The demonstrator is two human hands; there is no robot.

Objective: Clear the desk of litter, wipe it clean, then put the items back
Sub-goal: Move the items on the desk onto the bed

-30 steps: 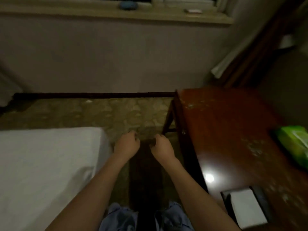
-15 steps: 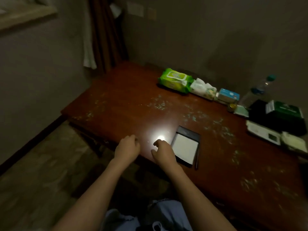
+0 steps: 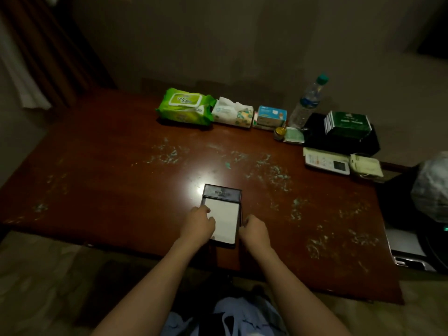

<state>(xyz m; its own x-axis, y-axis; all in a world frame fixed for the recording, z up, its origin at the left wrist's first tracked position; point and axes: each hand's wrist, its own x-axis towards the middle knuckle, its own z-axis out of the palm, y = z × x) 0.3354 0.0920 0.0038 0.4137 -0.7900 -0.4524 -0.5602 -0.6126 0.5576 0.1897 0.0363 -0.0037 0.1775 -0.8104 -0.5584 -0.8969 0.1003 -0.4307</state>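
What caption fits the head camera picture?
Both hands, left hand and right hand, reach the notepad on a crumb-speckled desk.

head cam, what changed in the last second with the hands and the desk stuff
The view swung from the floor beside the bed onto the desk. Both hands came forward to the notepad holder: the left hand now rests on its white paper, the right hand sits curled at its right edge, where a pen lies. Whether either grips is unclear. The wipes pack, tissues and pale specks on the desk stayed put.
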